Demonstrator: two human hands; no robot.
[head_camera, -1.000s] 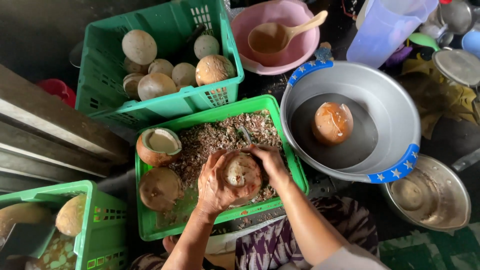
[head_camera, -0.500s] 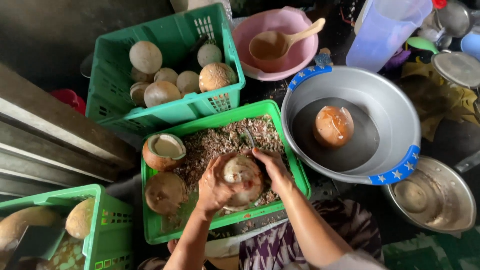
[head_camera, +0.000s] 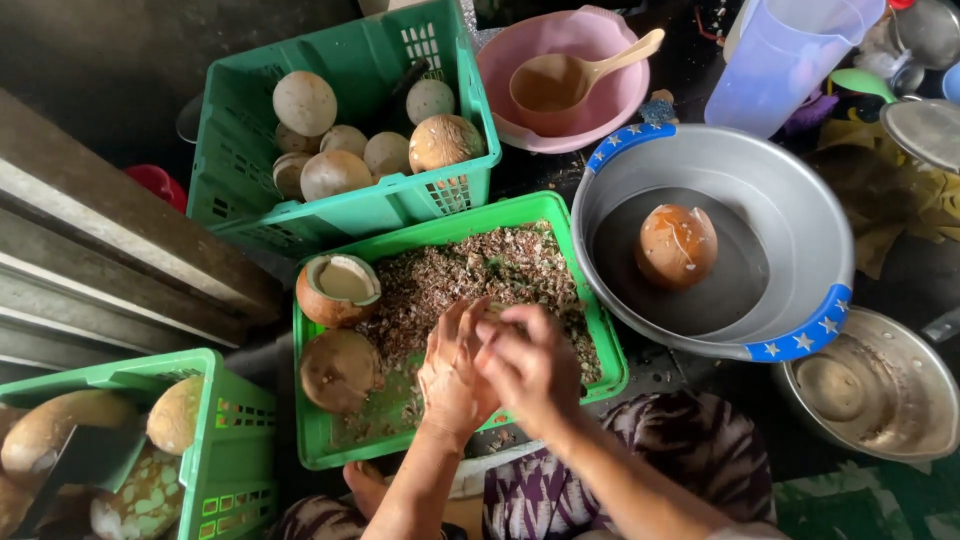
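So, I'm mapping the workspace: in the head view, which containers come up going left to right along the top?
Green crate of coconuts → pink basin with a ladle → clear plastic jug.

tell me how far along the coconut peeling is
Done: one peeled coconut sits in the grey basin; shavings fill the middle crate. In hand: left hand and right hand cup one, mostly hidden. Left: the back crate holds several coconuts.
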